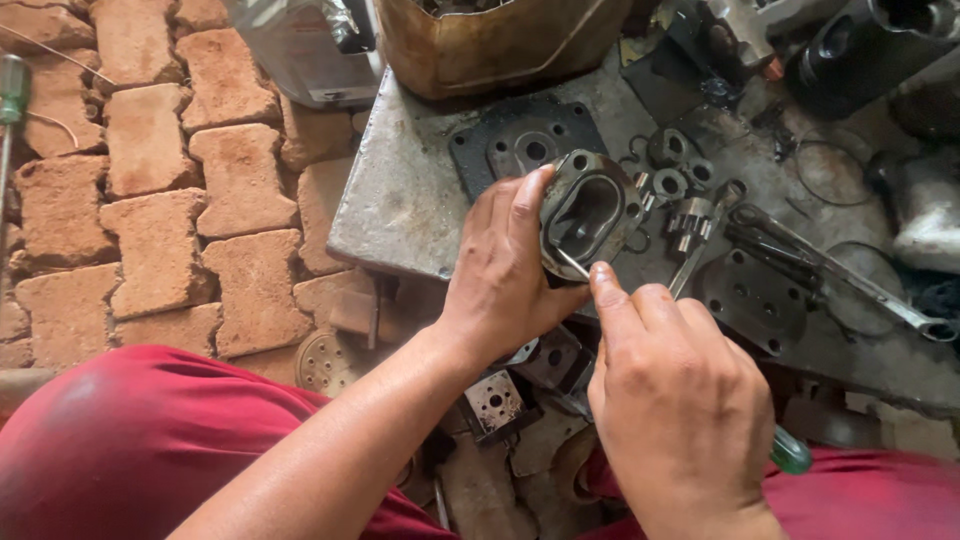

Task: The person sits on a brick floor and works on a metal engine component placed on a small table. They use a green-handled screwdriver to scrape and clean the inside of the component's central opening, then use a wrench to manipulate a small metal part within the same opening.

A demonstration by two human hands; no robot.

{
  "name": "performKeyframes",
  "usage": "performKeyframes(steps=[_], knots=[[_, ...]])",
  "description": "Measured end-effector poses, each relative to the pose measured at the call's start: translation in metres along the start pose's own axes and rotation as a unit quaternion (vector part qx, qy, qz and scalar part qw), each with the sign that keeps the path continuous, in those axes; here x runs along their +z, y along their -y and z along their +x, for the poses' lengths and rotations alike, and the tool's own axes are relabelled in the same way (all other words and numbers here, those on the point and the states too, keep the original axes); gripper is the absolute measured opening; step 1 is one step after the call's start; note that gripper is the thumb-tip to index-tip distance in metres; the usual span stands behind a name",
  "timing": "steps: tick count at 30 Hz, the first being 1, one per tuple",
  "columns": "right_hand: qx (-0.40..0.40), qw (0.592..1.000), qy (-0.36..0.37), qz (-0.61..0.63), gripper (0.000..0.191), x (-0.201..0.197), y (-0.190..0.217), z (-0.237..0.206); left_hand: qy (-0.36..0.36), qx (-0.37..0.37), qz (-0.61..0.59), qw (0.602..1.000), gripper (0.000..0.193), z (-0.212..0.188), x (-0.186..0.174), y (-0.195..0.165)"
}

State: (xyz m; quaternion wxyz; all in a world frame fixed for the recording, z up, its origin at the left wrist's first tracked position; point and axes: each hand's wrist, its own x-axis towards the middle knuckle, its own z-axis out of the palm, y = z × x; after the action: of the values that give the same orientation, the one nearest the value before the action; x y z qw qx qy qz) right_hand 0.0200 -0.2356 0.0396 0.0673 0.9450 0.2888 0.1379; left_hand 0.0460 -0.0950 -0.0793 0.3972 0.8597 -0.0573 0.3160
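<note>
Item: oval metal pump housing (588, 212), gripped upright in left hand (505, 268) above the near edge of a steel bench plate (400, 200). Right hand (680, 405) clenched on a green-handled screwdriver (790, 452), its tip inside the cavity. Stage: judged mid-strip; gears (690, 222), 2 cover plates, rings and wrench lie loose to the right. Floor, left: brick paving (150, 170).

Your left hand (505, 270) is raised, palm side away, fingers curled in a grip, thumb up. Your right hand (670, 400) sits just below it, fist closed, index finger extended forward.
</note>
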Motion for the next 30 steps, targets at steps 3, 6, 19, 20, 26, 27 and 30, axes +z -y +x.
performKeyframes(steps=[3,6,19,20,26,27,30], knots=[[0.010,1.000,-0.009,-0.003,0.033,0.003,0.002,-0.002,-0.003,0.005,0.002,1.000,0.107,-0.001,0.002,0.001],[0.020,1.000,-0.018,0.002,0.033,0.006,0.004,-0.005,-0.011,0.004,0.005,1.000,0.107,-0.003,0.005,0.001],[0.010,0.999,-0.010,0.050,0.033,0.009,-0.001,-0.010,-0.012,-0.002,0.005,1.000,0.107,-0.006,0.009,-0.002],[0.006,0.999,-0.007,0.039,0.032,0.009,0.000,-0.010,-0.014,-0.003,0.003,1.000,0.107,-0.007,0.009,-0.001],[0.108,0.956,0.033,0.271,0.021,0.012,-0.013,0.005,-0.011,0.001,0.001,1.000,0.109,-0.007,0.006,-0.001],[0.161,0.941,0.083,0.286,0.022,0.012,-0.016,0.007,-0.014,0.005,-0.001,1.000,0.109,-0.007,0.007,-0.001],[0.246,0.897,0.170,0.325,0.025,0.013,-0.020,0.010,-0.015,0.005,-0.001,1.000,0.108,-0.007,0.005,-0.001]])
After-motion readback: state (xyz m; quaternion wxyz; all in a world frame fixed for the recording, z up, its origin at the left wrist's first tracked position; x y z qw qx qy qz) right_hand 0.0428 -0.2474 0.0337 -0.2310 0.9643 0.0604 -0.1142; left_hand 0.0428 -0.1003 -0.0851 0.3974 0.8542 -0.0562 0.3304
